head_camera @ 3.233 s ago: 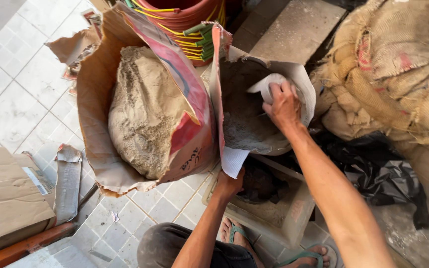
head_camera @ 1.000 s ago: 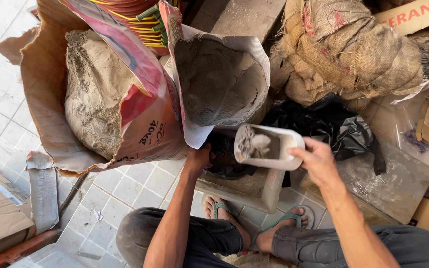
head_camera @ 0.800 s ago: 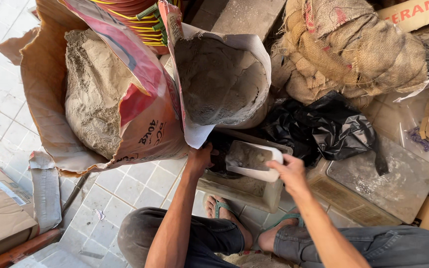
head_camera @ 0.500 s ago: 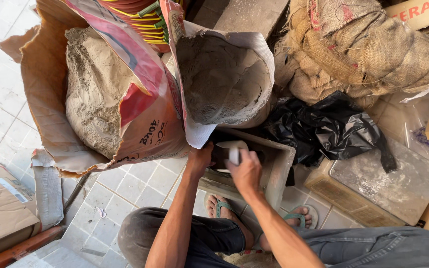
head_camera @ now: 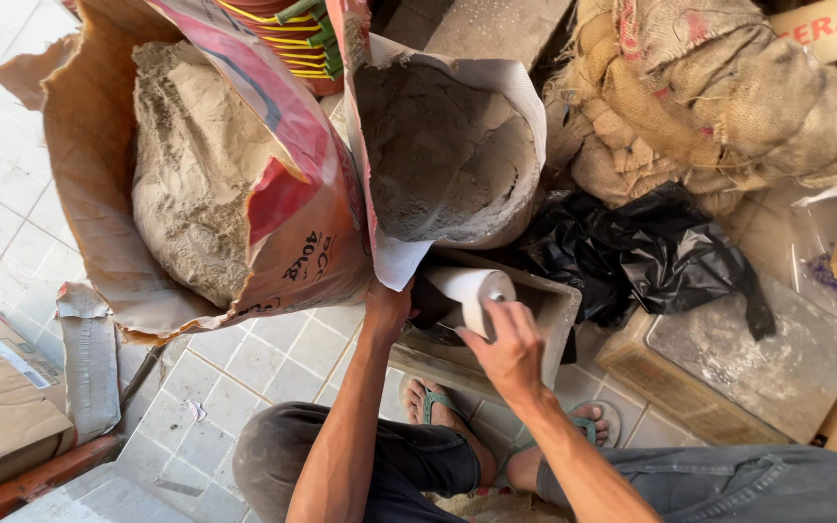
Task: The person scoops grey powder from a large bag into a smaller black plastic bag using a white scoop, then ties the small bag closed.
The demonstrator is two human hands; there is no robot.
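Note:
My right hand (head_camera: 511,351) grips a white scoop (head_camera: 474,291), tipped mouth-down into a grey rectangular mould (head_camera: 535,324) on the floor. My left hand (head_camera: 387,302) rests at the mould's left end, just under the folded lip of a white woven sack (head_camera: 452,145) full of grey powder. To the left of that stands a torn brown and red paper sack (head_camera: 196,174), also open, with lumpy grey powder inside. What the scoop holds is hidden.
Burlap sacks (head_camera: 719,107) are piled at the upper right, with a black plastic bag (head_camera: 646,261) below them. A grey slab (head_camera: 738,358) lies at the right. Cardboard (head_camera: 2,407) sits at the lower left on white tiles. My sandalled feet (head_camera: 438,407) are beside the mould.
My right hand carried the scoop from the white sack down and left, then turned it over into the mould. My left hand stayed at the sack's lip.

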